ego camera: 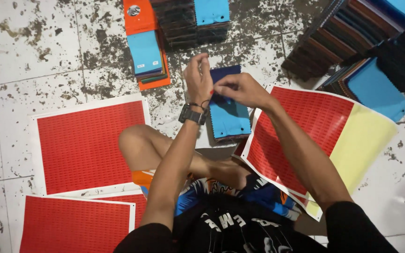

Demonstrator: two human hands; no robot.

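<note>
I sit on a stained tile floor. My left hand (198, 79), with a black watch and bands at the wrist, and my right hand (241, 89) meet over a dark blue fabric swatch (226, 74), both pinching at its edge. The swatch is lifted at the far end of a stack of swatch cards topped in light blue (230, 119), which lies on the floor just beyond my bent knee. What sits between my fingertips is too small to tell.
Red sticker sheets lie at left (87, 145), lower left (73, 225) and right (310, 117), the right one partly peeled to yellow backing (364, 140). More swatch stacks sit at top centre (191, 18), beside an orange card pile (146, 51), and at top right (366, 42).
</note>
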